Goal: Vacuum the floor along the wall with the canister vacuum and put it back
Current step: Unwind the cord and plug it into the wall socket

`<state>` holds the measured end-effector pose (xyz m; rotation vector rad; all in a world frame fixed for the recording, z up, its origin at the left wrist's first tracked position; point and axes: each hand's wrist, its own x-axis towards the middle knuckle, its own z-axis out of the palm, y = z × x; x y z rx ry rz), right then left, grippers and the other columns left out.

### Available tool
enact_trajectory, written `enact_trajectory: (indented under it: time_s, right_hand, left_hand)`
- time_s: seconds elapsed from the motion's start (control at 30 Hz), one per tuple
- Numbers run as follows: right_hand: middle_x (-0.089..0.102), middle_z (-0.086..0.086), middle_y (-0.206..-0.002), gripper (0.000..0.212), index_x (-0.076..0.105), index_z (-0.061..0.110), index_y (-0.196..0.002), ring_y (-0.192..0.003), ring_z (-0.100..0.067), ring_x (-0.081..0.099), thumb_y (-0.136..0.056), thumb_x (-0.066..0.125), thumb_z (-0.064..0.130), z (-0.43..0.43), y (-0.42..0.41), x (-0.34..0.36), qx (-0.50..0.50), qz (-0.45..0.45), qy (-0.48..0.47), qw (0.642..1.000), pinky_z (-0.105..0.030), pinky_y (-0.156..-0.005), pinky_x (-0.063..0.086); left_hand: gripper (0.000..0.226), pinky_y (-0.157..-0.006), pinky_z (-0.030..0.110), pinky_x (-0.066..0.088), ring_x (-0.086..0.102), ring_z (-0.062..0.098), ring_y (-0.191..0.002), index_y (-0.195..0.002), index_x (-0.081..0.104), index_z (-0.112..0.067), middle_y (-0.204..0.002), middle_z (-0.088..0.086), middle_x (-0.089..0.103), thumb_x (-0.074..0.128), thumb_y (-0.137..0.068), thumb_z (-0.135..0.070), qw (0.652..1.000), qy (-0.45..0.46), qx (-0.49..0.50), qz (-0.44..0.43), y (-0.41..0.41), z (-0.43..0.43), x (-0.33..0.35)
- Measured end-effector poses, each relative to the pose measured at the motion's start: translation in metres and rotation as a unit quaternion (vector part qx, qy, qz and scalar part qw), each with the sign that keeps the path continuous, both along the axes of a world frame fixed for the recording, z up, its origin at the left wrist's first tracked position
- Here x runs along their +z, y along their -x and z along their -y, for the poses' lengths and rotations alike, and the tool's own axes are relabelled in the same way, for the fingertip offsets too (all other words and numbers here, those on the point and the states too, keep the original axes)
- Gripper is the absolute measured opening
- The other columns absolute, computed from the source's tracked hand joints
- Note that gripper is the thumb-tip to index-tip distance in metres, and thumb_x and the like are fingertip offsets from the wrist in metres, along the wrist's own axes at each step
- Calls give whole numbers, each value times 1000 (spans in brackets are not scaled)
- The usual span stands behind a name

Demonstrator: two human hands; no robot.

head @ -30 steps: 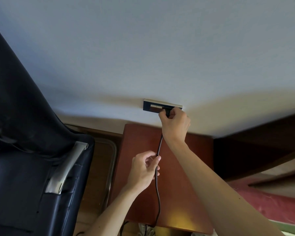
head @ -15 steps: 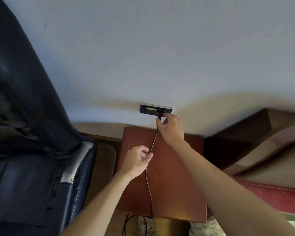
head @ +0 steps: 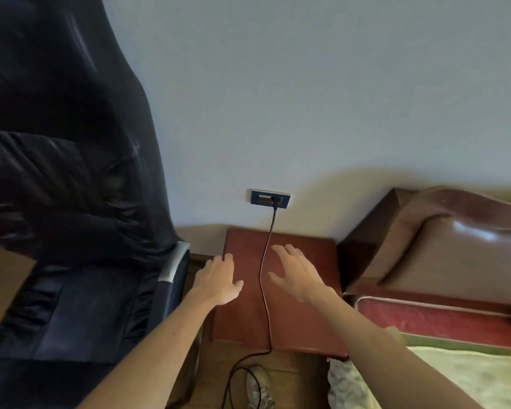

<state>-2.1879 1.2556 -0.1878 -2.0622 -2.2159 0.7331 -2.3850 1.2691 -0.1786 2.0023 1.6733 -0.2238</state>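
Our grip is slack on both sides: left hand and right hand hover with fingers spread, holding nothing, over the reddish-brown wooden desk. Between them the thin black power cord, plugged into the dark blue wall socket, runs down across the desk to the wooden floor.

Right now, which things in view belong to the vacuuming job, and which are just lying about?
Job: thin black power cord plugged into the dark blue wall socket; left hand and right hand, both open, holding nothing.
Lying about: black leather armchair, reddish-brown wooden bedside cabinet, brown padded headboard, pale shoe on the floor.
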Motion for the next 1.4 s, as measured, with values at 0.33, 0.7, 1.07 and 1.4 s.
enact_trajectory:
  time_s: [0.33, 0.7, 1.07, 1.4]
  right_hand:
    - [48, -6, -136, 72, 30, 18, -151, -125, -28, 45, -90, 62, 41, 107, 42, 75, 29, 8, -56, 998, -41, -99, 46]
    - [49, -2, -135, 76, 25, 21, -152, -119, -23, 47, -90, 61, 46, 204, 73, 130, 85, -14, -98, 991, -39, -96, 48]
    - [48, -3, -137, 76, 24, 20, -153, -121, -21, 46, -91, 60, 47, 264, 91, 152, 168, -51, -119, 977, -38, -100, 46]
    - [47, -1, -137, 74, 26, 21, -152, -127, -22, 43, -91, 60, 48, 325, 134, 168, 277, -87, -141, 947, -37, -104, 44]
  left_hand:
    - [69, -96, 39, 48, 46, 28, -129, -144, 32, -11, -139, 10, 46, 60, -90, -44, 998, -65, -11, -2, 55, 103, 61]
    - [66, -91, 36, 52, 50, 26, -120, -140, 34, -12, -132, 9, 50, 59, -90, -46, 989, -146, 15, -10, 106, 208, 114]
    - [66, -88, 37, 52, 52, 26, -118, -139, 35, -12, -130, 7, 50, 61, -89, -47, 973, -181, 119, -74, 165, 326, 151]
    - [69, -90, 38, 52, 52, 27, -121, -141, 34, -13, -133, 9, 51, 64, -88, -46, 943, -216, 224, -117, 202, 451, 188]
